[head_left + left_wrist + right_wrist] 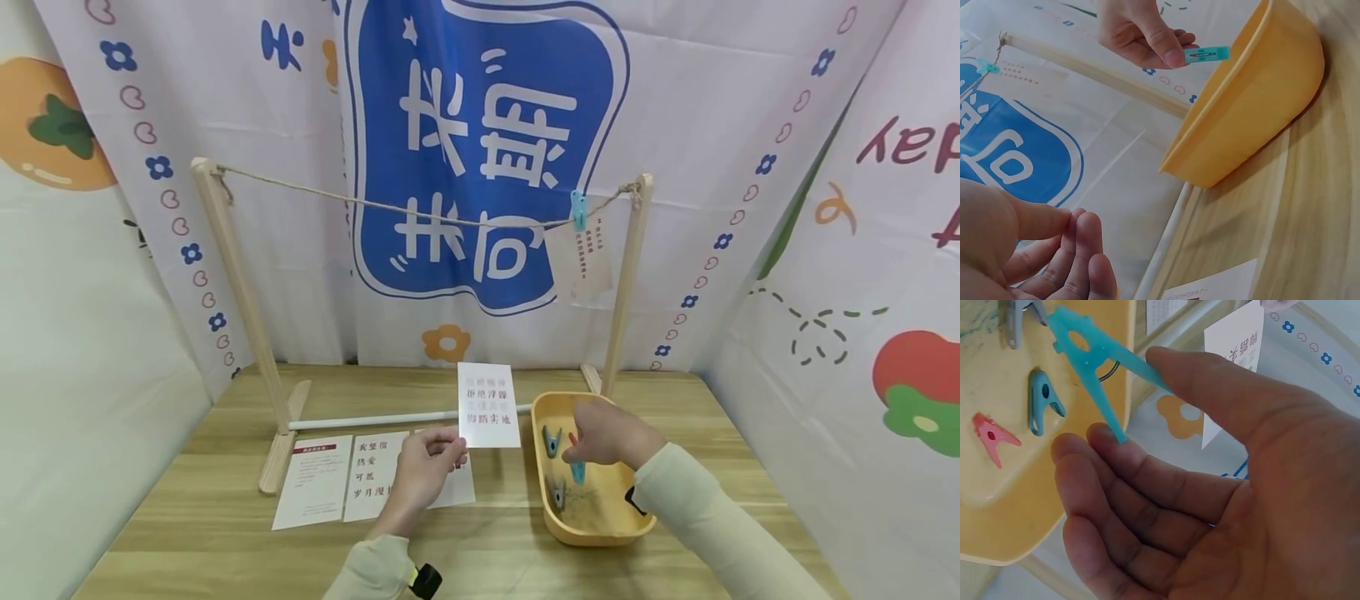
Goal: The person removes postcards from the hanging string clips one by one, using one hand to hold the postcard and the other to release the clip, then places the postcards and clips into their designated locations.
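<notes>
My left hand pinches a white card with red printed characters by its lower left corner, holding it upright above the table. In the right wrist view, my right hand pinches a turquoise clothespin by its two handle ends, thumb on one and fingertip on the other. The clothespin is over the yellow basket. Inside the basket lie a dark teal clothespin, a pink clothespin and a grey clothespin.
A wooden frame carries a twine line. At its right end a blue clothespin holds a beige card. Several printed cards lie in a row at the left front. A white rod joins the frame's feet.
</notes>
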A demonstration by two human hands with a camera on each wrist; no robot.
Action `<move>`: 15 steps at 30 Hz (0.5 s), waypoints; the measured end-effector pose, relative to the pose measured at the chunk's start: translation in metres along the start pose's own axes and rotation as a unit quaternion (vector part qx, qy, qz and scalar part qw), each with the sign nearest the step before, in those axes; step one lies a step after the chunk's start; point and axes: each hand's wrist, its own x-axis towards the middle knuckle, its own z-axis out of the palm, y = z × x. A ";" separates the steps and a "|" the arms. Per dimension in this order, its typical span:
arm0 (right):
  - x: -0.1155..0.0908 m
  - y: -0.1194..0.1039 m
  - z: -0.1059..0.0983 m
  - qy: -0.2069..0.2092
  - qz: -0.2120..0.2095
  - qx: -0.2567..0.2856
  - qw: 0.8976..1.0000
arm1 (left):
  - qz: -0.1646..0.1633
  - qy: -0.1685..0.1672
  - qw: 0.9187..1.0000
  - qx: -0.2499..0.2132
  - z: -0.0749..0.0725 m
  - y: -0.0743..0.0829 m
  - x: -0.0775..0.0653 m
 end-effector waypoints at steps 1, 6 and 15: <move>0.000 0.001 0.002 0.001 -0.005 -0.003 1.000 | 0.000 0.000 1.000 0.002 0.001 -0.002 0.000; 0.001 0.008 0.009 -0.002 0.008 -0.017 1.000 | 0.000 -0.005 1.000 0.001 0.003 -0.009 -0.003; 0.001 0.015 0.017 -0.013 0.049 -0.010 0.999 | -0.013 -0.024 1.000 0.009 0.004 -0.019 -0.007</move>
